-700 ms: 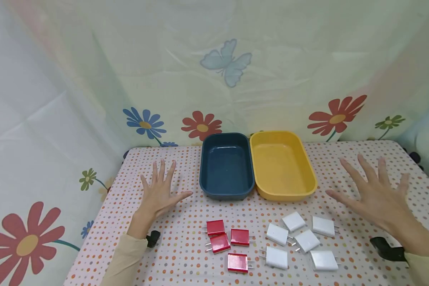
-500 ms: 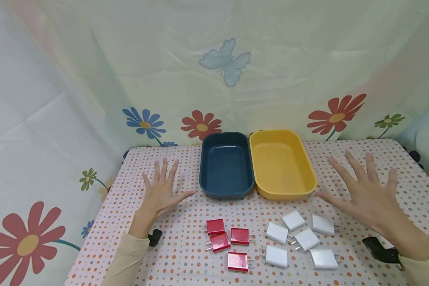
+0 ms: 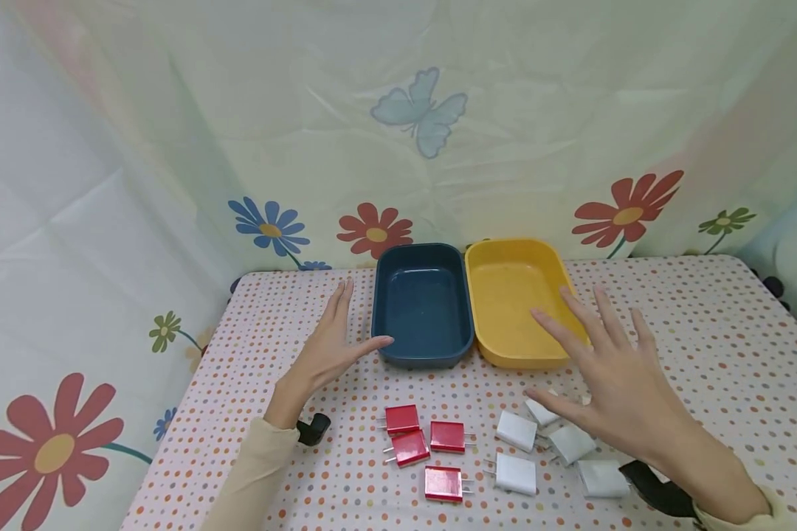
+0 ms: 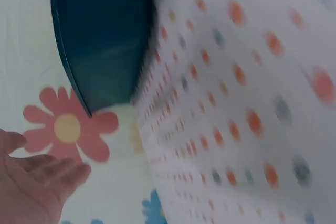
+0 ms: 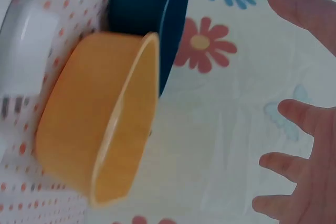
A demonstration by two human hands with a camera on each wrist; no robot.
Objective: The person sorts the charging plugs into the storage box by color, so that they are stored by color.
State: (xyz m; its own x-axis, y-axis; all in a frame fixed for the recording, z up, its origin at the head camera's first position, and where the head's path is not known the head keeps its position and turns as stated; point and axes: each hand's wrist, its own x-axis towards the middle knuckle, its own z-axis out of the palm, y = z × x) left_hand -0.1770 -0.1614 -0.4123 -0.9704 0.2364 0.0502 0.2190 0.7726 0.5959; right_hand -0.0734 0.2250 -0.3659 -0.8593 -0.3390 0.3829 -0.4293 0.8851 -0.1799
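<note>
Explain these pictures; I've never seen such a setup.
No machine is here, only a person's left hand and right hand. The head view looks forward and down from the person's head; the other two look from the left and right wrists, so things appear tipped sideways. On the dotted tabletop, a blue tray and a yellow tray stand side by side. Nearer lie four red plugs and, to their right, several white plugs. The left hand is open by the blue tray, the right spread near the yellow tray. Neither holds anything.
</note>
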